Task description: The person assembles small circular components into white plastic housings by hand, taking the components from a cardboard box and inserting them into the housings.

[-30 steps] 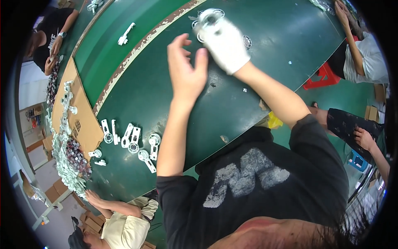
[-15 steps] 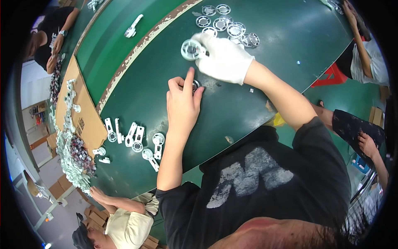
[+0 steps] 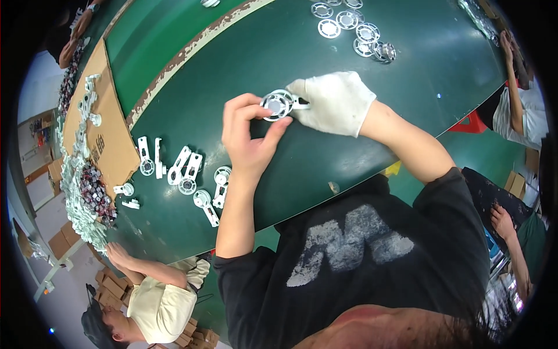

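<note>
My left hand [image 3: 247, 139], bare, pinches a silver spoked disc [image 3: 273, 107] between fingers and thumb. The disc lies over the round head of a white plastic arm-shaped part [image 3: 301, 103]. On the other side, my right hand [image 3: 337, 103], in a white glove, grips that part by its narrow end. Whether the disc is seated in the round head cannot be told. Several similar white parts [image 3: 188, 184], with round heads and slotted arms, lie left of my left forearm. Loose silver discs [image 3: 349, 20] are scattered beyond my right hand.
A green belt [image 3: 168, 41] with a chipped edge [image 3: 192, 52] runs along the table's far side. Cardboard [image 3: 113, 151] and heaped white parts [image 3: 75, 203] lie left, near a co-worker's hands [image 3: 119, 256]. A red stool [image 3: 468, 123] stands right of the table.
My left hand has lifted the disc from the tabletop to the white part's round head. My right hand has brought that part nearer to my left hand. The whole view has shifted somewhat.
</note>
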A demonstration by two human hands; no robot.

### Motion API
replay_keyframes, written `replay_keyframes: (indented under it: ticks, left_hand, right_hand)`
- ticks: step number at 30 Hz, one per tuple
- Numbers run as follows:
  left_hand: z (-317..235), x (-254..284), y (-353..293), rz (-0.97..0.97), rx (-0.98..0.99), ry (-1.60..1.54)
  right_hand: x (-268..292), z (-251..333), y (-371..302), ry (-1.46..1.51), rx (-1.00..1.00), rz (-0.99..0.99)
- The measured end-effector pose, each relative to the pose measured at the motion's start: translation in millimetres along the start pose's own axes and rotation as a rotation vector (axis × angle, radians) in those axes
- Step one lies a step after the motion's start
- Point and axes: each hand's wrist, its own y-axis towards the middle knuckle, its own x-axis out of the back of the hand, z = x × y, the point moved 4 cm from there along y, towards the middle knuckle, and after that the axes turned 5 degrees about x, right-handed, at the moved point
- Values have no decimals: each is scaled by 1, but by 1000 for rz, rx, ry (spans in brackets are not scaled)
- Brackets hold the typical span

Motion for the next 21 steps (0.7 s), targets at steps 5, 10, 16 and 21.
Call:
replay_keyframes:
  ticks: [5, 10, 16, 21]
  left_hand:
    - [5, -3, -4, 70, 28, 14]
    - [3, -1, -2, 101, 46, 61]
    - [-1, 0, 1, 121, 12, 60]
    - [-1, -1, -1, 122, -20, 36]
  right_hand:
    - [-2, 10, 1, -16, 40, 72]
    - [-5, 10, -1, -14, 55, 58]
    - [-10, 7, -3, -30, 112, -95]
    - [-3, 8, -3, 135, 33, 85]
